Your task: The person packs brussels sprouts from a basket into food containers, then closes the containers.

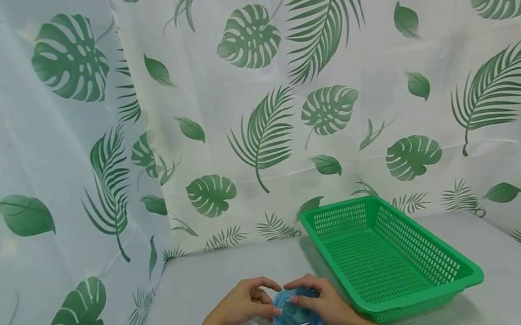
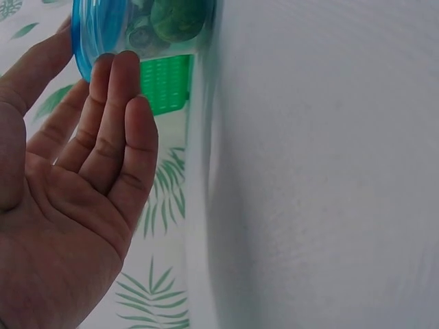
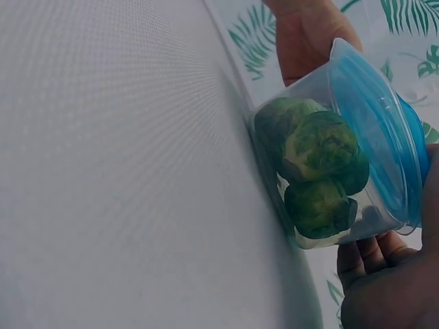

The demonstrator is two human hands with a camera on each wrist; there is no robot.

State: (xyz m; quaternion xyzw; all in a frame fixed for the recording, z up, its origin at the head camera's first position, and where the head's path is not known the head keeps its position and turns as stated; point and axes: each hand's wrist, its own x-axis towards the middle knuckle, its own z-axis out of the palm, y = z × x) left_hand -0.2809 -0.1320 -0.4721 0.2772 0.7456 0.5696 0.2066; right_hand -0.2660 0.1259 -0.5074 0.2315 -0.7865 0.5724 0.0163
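A small clear plastic container (image 3: pixel 374 221) with a blue lid (image 1: pixel 298 321) stands on the table, holding several Brussels sprouts (image 3: pixel 319 147). My left hand (image 1: pixel 242 303) is at its left side, thumb on the lid's edge and index finger bent toward the far rim. In the left wrist view, its other fingertips come up beside the container's wall. From the right, my right hand (image 1: pixel 325 300) grips the container, the thumb lying over the lid and the fingers around the side. The lid sits over the container's mouth.
A large green plastic basket (image 1: pixel 370 303) with perforated walls stands to the right, close behind my right hand. White table surface (image 1: pixel 235 264) extends around the container. Leaf-print sheets (image 1: pixel 218 152) hang behind and to the left.
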